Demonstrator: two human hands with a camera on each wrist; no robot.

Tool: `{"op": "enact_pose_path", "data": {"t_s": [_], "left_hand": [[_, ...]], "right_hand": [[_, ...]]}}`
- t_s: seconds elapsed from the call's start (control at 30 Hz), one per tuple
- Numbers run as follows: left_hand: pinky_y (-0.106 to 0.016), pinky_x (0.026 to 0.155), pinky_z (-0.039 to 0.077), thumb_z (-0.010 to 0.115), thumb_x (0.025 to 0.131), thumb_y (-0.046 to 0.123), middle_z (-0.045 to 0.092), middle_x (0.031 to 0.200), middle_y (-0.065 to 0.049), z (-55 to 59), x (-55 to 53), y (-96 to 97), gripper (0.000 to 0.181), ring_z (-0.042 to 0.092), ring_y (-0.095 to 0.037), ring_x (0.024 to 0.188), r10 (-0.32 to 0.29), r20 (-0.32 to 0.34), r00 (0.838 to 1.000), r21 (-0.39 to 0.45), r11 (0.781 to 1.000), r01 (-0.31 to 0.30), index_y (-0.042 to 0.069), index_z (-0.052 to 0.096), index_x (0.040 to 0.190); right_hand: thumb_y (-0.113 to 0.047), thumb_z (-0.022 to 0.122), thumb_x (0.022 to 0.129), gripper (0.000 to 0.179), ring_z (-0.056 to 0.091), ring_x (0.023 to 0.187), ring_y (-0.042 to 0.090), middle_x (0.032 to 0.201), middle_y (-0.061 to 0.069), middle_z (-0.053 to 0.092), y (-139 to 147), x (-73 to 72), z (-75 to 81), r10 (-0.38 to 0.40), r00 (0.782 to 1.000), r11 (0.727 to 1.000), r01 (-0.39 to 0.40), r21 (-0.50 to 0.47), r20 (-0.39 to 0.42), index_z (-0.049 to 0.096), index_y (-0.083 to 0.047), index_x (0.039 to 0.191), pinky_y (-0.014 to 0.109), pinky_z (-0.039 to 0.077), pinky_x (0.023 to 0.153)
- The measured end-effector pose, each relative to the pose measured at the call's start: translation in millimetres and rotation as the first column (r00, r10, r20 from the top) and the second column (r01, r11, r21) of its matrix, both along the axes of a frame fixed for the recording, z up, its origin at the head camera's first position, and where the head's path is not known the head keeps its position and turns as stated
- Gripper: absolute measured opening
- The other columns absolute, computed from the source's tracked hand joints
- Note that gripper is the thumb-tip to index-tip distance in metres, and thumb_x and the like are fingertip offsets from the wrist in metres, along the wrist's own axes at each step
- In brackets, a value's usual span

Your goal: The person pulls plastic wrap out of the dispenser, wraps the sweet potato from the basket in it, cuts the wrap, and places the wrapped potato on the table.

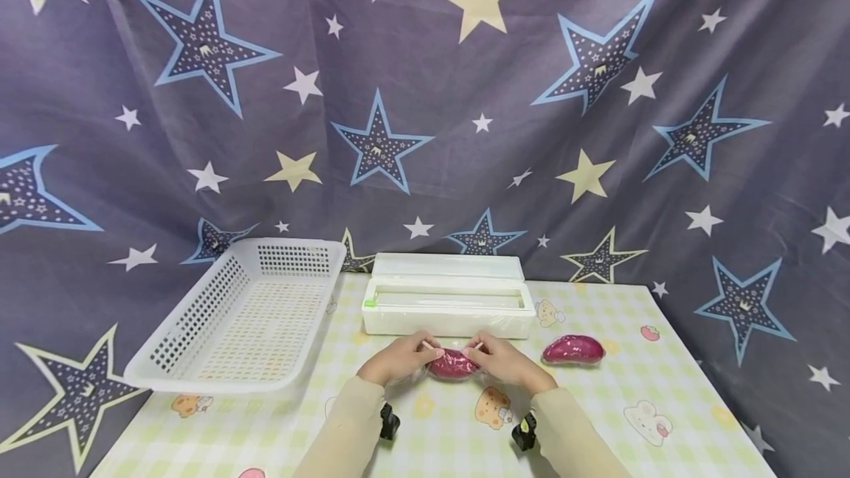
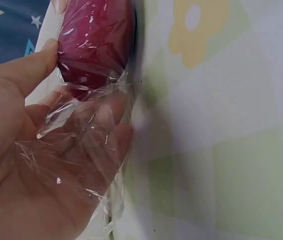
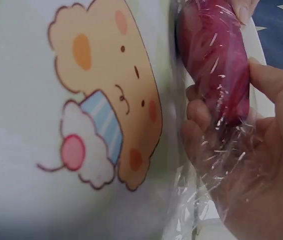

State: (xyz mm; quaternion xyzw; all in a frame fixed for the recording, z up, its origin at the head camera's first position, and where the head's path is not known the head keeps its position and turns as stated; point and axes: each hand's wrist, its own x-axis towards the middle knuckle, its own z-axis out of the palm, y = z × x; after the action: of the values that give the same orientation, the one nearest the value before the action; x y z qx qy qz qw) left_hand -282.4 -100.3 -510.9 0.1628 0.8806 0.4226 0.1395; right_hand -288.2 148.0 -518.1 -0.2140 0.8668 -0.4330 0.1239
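Note:
A glossy purple-red sweet potato (image 1: 453,364), wrapped in clear cling film, lies low over the tablecloth between both hands. My left hand (image 1: 403,358) holds its left end, thumb against the side and fingers curled behind. In the left wrist view, loose crumpled film (image 2: 81,145) trails over that palm and fingers. My right hand (image 1: 502,360) grips the opposite end the same way, and more loose film (image 3: 221,170) hangs across its fingers in the right wrist view. Just behind the hands stands a white cling film box (image 1: 448,321), its lid raised.
A second purple-red sweet potato (image 1: 574,350) with a shiny surface lies to the right. On the left stands a white perforated plastic basket (image 1: 219,383). The checked tablecloth (image 1: 425,448) has printed cartoon figures, and a star-patterned curtain (image 1: 425,57) hangs behind the table.

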Motion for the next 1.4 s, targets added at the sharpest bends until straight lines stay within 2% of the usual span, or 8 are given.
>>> {"op": "enact_pose_path", "data": {"t_s": [0.23, 0.47, 0.57, 0.7, 0.83, 0.97, 1.13, 1.4], "left_hand": [[-0.047, 0.081, 0.053, 0.058, 0.102, 0.038, 0.066, 0.106, -0.004, 4.5, -2.1, 2.7, 0.024, 0.061, -0.021, 0.090, 0.055, -0.017, 0.998, -0.058, 0.997, -0.056, 0.016, 0.066, 0.110], [-0.049, 0.090, 0.051, 0.060, 0.101, 0.034, 0.069, 0.106, -0.006, 10.0, -7.9, 5.8, 0.026, 0.064, -0.025, 0.096, 0.016, -0.121, 0.993, -0.169, 0.985, -0.036, 0.011, 0.070, 0.108], [-0.048, 0.091, 0.051, 0.062, 0.099, 0.032, 0.070, 0.104, -0.006, 13.1, -10.1, 6.7, 0.027, 0.064, -0.025, 0.097, -0.004, -0.150, 0.989, -0.196, 0.980, -0.026, 0.008, 0.072, 0.108], [-0.048, 0.090, 0.051, 0.064, 0.098, 0.033, 0.070, 0.102, -0.005, 15.6, -11.9, 7.2, 0.026, 0.063, -0.023, 0.093, 0.009, -0.138, 0.990, -0.204, 0.978, -0.037, 0.009, 0.073, 0.104], [-0.048, 0.091, 0.051, 0.067, 0.096, 0.036, 0.070, 0.105, -0.005, 15.7, -12.8, 6.2, 0.026, 0.064, -0.024, 0.096, 0.055, -0.117, 0.992, -0.197, 0.977, -0.077, 0.012, 0.074, 0.102], [-0.044, 0.080, 0.052, 0.068, 0.095, 0.038, 0.068, 0.100, -0.003, 15.9, -13.3, 5.0, 0.024, 0.062, -0.021, 0.085, 0.090, -0.109, 0.990, -0.174, 0.979, -0.109, 0.014, 0.070, 0.096], [-0.035, 0.063, 0.047, 0.066, 0.096, 0.039, 0.062, 0.086, 0.001, 13.4, -12.1, 4.4, 0.023, 0.056, -0.015, 0.069, 0.102, -0.120, 0.988, -0.168, 0.978, -0.121, 0.017, 0.065, 0.091], [-0.045, 0.073, 0.051, 0.070, 0.092, 0.043, 0.069, 0.098, -0.001, 18.7, -6.1, 1.2, 0.029, 0.063, -0.022, 0.083, 0.121, -0.201, 0.972, -0.276, 0.945, -0.175, 0.015, 0.071, 0.100]], "right_hand": [[-0.034, 0.055, 0.104, 0.023, 0.051, 0.072, 0.015, 0.079, 0.000, 0.055, -4.3, -2.9, -3.5, -0.072, 0.996, 0.995, 0.075, 0.060, -0.048, 0.057, -0.013, 0.096, 0.032, 0.045, 0.066], [-0.031, 0.061, 0.101, 0.020, 0.055, 0.076, 0.011, 0.082, -0.007, 0.060, -8.8, -1.2, -0.8, -0.107, 0.956, 0.980, 0.148, 0.134, -0.274, 0.068, -0.015, 0.092, 0.032, 0.050, 0.070], [-0.028, 0.064, 0.099, 0.014, 0.058, 0.079, 0.011, 0.085, -0.007, 0.061, -9.4, 2.1, 2.7, -0.125, 0.917, 0.962, 0.205, 0.178, -0.380, 0.069, -0.017, 0.091, 0.033, 0.052, 0.072], [-0.025, 0.071, 0.093, 0.008, 0.062, 0.089, 0.018, 0.092, -0.004, 0.065, -10.3, 7.4, 6.5, -0.116, 0.813, 0.940, 0.276, 0.202, -0.570, 0.069, -0.018, 0.091, 0.039, 0.054, 0.079], [-0.029, 0.080, 0.086, 0.023, 0.061, 0.103, 0.022, 0.103, 0.000, 0.068, -13.3, 10.7, 6.1, 0.015, 0.748, 0.962, 0.170, 0.213, -0.663, 0.072, -0.014, 0.102, 0.043, 0.051, 0.092], [-0.030, 0.086, 0.081, 0.042, 0.060, 0.105, 0.021, 0.109, 0.002, 0.067, -17.9, 11.2, 3.4, 0.139, 0.762, 0.961, 0.051, 0.272, -0.633, 0.069, -0.011, 0.114, 0.040, 0.052, 0.092], [-0.025, 0.085, 0.081, 0.042, 0.061, 0.105, 0.022, 0.111, 0.004, 0.067, -21.1, 9.2, 5.9, 0.143, 0.803, 0.954, 0.043, 0.296, -0.578, 0.067, -0.010, 0.116, 0.041, 0.052, 0.092], [-0.024, 0.084, 0.082, 0.036, 0.060, 0.102, 0.023, 0.109, 0.006, 0.067, -22.9, 1.9, 17.2, 0.172, 0.846, 0.947, -0.002, 0.320, -0.505, 0.068, -0.008, 0.111, 0.042, 0.052, 0.091]]}}
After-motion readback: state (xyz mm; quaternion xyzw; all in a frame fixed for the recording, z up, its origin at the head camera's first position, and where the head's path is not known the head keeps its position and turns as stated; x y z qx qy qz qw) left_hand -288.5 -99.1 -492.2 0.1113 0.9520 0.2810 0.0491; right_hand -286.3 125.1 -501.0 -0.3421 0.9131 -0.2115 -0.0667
